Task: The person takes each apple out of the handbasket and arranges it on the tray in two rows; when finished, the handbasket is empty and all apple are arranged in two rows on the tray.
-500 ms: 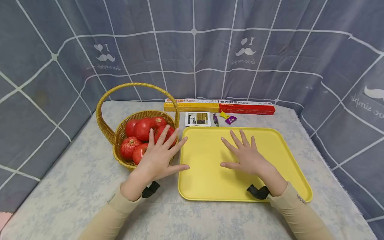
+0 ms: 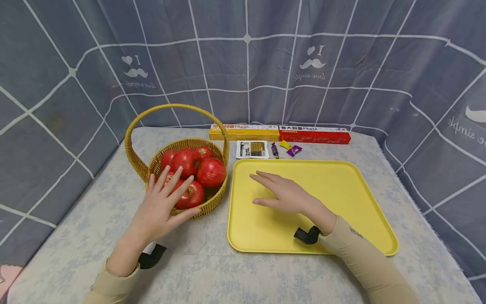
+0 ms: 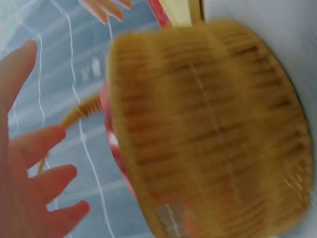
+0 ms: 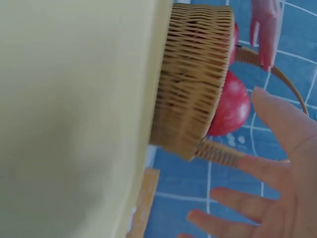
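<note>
A wicker basket [image 2: 212, 202] with a tall arched handle holds several red fruits [image 2: 211, 172] that look like pomegranates. My left hand [image 2: 155, 213], fingers spread, hovers over the basket's near left rim and partly covers the fruit there. In the left wrist view, the basket's woven side [image 3: 208, 134] stands apart from the fingertips. Over the left half of a yellow tray [image 2: 341, 211] is my right hand [image 2: 284, 192], fingers straight and pointing toward the basket. It holds nothing. The right wrist view shows a fruit [image 4: 232, 106] beyond that hand's fingers.
Behind the tray lie a white packet [image 2: 252, 149], a dark purple wrapped candy [image 2: 275, 150], a yellow candy [image 2: 285, 145] and a purple candy [image 2: 294, 150]. A yellow pasta box [image 2: 243, 134] and a red pasta box [image 2: 315, 136] line the back, before a grey curtain [image 2: 265, 63].
My left hand has drawn back to the left, from the basket's right part to its near left rim. The right hand has moved left over the tray and turned toward the basket.
</note>
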Available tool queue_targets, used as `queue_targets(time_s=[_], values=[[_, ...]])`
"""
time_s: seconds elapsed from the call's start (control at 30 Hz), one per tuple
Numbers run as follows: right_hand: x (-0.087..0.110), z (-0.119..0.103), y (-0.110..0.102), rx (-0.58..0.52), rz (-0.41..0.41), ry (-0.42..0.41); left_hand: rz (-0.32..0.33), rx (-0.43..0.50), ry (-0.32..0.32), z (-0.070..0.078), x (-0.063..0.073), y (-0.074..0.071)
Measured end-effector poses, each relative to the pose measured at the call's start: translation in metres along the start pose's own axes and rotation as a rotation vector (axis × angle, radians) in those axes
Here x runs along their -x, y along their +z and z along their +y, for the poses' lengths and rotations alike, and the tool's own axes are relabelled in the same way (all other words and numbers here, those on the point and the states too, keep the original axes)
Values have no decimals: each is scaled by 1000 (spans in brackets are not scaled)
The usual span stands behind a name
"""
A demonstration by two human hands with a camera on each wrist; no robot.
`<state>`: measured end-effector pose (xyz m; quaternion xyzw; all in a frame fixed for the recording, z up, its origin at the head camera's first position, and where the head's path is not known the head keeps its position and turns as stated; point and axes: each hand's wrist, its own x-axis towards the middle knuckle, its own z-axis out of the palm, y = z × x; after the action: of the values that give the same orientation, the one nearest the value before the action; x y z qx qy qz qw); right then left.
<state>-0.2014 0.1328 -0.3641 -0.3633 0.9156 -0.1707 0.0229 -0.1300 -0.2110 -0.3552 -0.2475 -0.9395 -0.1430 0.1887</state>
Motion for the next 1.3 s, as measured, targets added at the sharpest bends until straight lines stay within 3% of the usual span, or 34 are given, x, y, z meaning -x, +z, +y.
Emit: queue_targets(time_s=[0.13, 0.33, 0.4, 0.5, 0.6, 0.7, 1.0, 1.17, 1.3], values=[[-26, -15, -6, -50, 87, -52, 182, 91, -7, -20, 10, 3], [-57, -39, -10, -208, 205, -125, 566, 113, 26, -45, 19, 23], [-66, -46, -9, -265, 238, -140, 637, 100, 21, -50, 22, 28], [-78, -54, -5, -338, 287, -160, 670, 112, -11, -54, 27, 33], [-89, -59, 1, -392, 318, -162, 661, 145, -61, -57, 32, 35], [-98, -62, 9, -425, 327, -151, 611, 203, -130, -59, 38, 36], [-110, -61, 28, -367, 330, -76, 301, 444, -411, -62, 41, 31], [-113, -61, 32, -325, 323, -32, 169, 511, -492, -64, 38, 29], [-115, -62, 37, -270, 322, -14, 140, 535, -520, -65, 38, 28]])
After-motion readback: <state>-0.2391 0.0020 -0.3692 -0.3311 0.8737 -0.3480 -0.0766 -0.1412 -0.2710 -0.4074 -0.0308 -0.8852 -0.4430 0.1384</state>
